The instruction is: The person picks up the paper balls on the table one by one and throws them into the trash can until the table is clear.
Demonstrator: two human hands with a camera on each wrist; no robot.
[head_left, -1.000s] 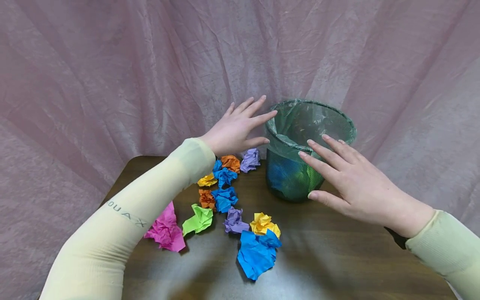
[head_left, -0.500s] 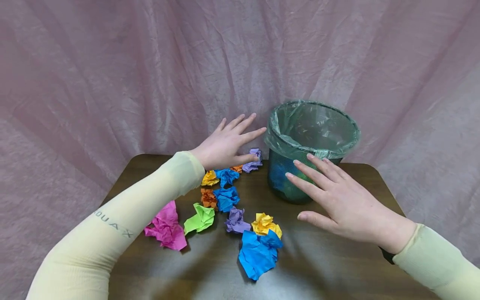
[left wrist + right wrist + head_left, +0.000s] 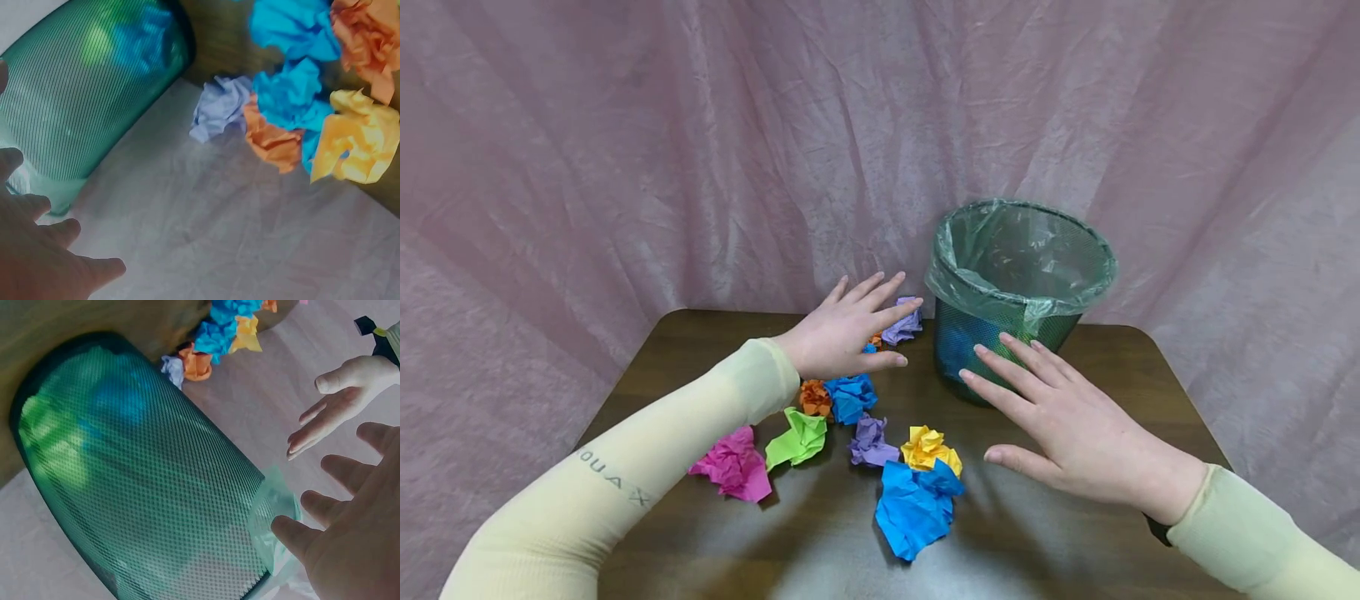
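Grips nothing with the left hand (image 3: 842, 333): spreads its fingers nearly straight, back upward, thumb out to the right, reaching in from the lower left on a bent elbow. Grips nothing with the right hand (image 3: 1067, 433) either: fans straight fingers, thumb held wide, forearm slanting in from the lower right. Wears pale yellow stretchy sleeves (image 3: 625, 467). Beyond the right fingertips, upright on the dark brown wooden table (image 3: 1037, 550), a dark mesh bin (image 3: 957, 350) with a translucent green plastic liner (image 3: 985, 287) over its rim, and blue and green shapes visible inside. Near the left hand, a crumpled lilac paper ball (image 3: 902, 321); partly hidden behind that hand, a yellow paper ball (image 3: 362, 137). Closer to the front, crumpled orange paper (image 3: 815, 398) against blue paper (image 3: 850, 398), then lime green paper (image 3: 796, 437), bright pink paper (image 3: 733, 465), purple paper (image 3: 871, 440), golden yellow paper (image 3: 931, 448) and a large blue sheet (image 3: 913, 508). Behind everything, a dusty pink curtain (image 3: 700, 125).
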